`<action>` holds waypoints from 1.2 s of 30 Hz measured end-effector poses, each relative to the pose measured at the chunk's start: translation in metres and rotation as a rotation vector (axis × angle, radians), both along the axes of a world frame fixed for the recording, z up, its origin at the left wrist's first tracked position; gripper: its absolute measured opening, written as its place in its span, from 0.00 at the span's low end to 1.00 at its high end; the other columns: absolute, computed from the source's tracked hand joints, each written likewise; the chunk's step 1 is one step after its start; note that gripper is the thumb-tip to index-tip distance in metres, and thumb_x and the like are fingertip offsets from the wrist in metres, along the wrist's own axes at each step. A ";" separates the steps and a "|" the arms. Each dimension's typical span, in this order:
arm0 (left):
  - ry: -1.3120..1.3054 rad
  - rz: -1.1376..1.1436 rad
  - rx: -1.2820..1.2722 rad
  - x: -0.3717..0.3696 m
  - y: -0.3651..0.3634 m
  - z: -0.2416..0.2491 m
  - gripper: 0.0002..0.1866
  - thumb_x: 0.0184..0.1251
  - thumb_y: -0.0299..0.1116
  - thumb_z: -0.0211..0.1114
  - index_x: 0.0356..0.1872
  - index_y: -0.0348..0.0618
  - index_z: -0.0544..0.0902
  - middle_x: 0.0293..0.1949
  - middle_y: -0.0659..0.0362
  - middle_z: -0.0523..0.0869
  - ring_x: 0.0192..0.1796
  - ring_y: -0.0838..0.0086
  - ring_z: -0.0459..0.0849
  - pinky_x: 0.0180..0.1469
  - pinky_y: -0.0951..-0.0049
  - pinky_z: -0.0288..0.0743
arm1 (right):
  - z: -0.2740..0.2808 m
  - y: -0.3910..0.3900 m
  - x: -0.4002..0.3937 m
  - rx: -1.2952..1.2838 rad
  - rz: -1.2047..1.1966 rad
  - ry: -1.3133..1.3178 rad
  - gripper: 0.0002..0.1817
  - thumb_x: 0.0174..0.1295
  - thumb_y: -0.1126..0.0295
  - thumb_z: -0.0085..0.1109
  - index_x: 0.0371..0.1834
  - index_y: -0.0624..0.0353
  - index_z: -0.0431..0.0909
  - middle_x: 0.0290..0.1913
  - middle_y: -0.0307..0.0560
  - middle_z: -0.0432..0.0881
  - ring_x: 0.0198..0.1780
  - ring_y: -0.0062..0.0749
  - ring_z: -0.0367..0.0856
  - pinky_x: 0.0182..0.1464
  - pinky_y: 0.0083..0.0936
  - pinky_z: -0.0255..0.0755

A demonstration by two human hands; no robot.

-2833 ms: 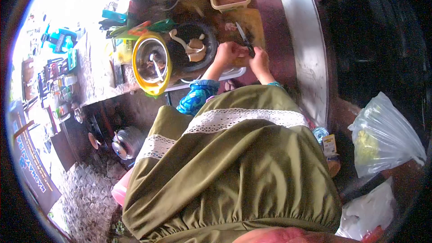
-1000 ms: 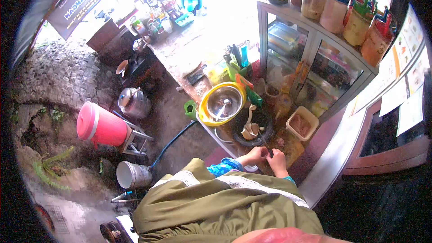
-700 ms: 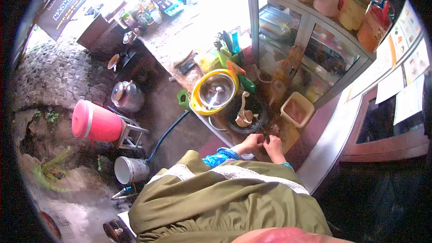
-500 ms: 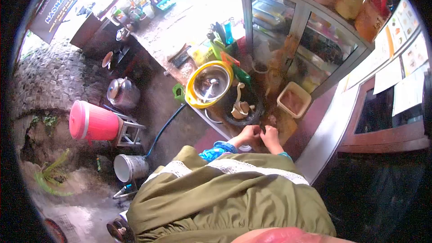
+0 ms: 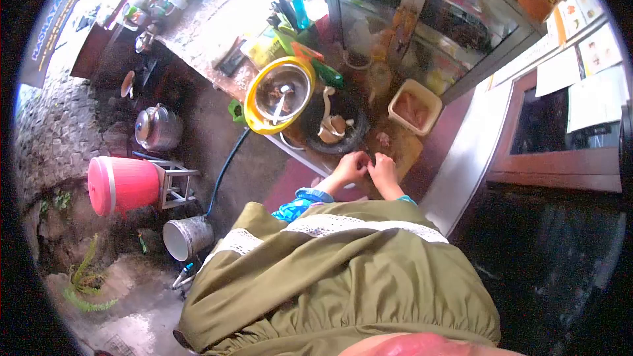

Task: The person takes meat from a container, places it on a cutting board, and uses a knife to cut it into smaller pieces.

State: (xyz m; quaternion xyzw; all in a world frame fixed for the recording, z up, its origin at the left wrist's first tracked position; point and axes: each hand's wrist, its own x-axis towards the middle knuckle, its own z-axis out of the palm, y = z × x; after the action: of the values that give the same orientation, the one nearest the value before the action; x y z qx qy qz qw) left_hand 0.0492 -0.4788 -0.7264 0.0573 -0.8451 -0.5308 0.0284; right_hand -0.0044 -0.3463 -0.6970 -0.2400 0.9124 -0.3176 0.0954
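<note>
My left hand [image 5: 349,167] and my right hand [image 5: 382,171] are close together over a wooden cutting board [image 5: 407,151] at the counter's near edge. The right hand's fingers are curled around a small dark knife [image 5: 370,157], of which only a bit of blade shows between the hands. The left hand's fingers are bent down on a small piece of food on the board; the piece itself is hidden. Just beyond the hands sits a dark stone mortar [image 5: 336,133] with pale chunks in it. My green dress fills the lower part of the view.
A yellow-rimmed bowl with a glass lid [image 5: 277,95] stands left of the mortar, and a beige tub of meat [image 5: 414,107] to the right. Behind is a glass cabinet [image 5: 422,33]. On the ground at left are a pink jug [image 5: 122,184], a kettle [image 5: 157,128], a metal bucket [image 5: 184,237] and a blue hose [image 5: 224,171].
The view has swung and tilted, so the counter and hands sit higher in frame. Both hands stay together on the board with the knife; its blade shows less now.
</note>
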 end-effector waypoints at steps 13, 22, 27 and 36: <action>0.029 -0.016 -0.176 -0.002 0.002 -0.011 0.13 0.42 0.32 0.67 0.28 0.37 0.77 0.31 0.44 0.81 0.39 0.47 0.80 0.38 0.55 0.73 | -0.008 -0.009 0.001 0.008 -0.053 -0.012 0.12 0.48 0.68 0.61 0.31 0.68 0.76 0.33 0.63 0.80 0.38 0.56 0.79 0.42 0.44 0.73; -0.014 -0.020 -0.087 -0.002 -0.002 0.007 0.09 0.44 0.28 0.65 0.29 0.38 0.81 0.28 0.46 0.81 0.36 0.48 0.80 0.37 0.58 0.74 | -0.006 -0.001 -0.009 -0.021 0.043 0.065 0.13 0.50 0.65 0.61 0.30 0.67 0.78 0.30 0.62 0.79 0.35 0.57 0.79 0.38 0.44 0.73; -0.030 -0.007 -0.130 -0.003 -0.002 0.004 0.09 0.45 0.29 0.65 0.30 0.38 0.81 0.29 0.45 0.81 0.37 0.48 0.80 0.37 0.59 0.74 | -0.017 0.000 -0.011 0.003 0.093 0.054 0.14 0.50 0.66 0.62 0.31 0.67 0.78 0.29 0.62 0.79 0.35 0.57 0.78 0.38 0.43 0.73; -0.031 -0.219 -0.112 -0.015 0.005 0.007 0.24 0.24 0.27 0.73 0.34 0.39 0.81 0.34 0.48 0.82 0.40 0.51 0.81 0.40 0.62 0.75 | 0.003 0.016 0.002 -0.004 -0.091 -0.034 0.11 0.49 0.67 0.61 0.28 0.66 0.77 0.27 0.62 0.78 0.32 0.56 0.79 0.35 0.43 0.72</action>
State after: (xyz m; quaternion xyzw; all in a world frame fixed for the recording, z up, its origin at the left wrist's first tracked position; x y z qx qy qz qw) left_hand 0.0344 -0.4741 -0.7193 -0.0290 -0.8748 -0.4819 -0.0397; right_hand -0.0022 -0.3298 -0.6942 -0.1931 0.9200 -0.3274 0.0960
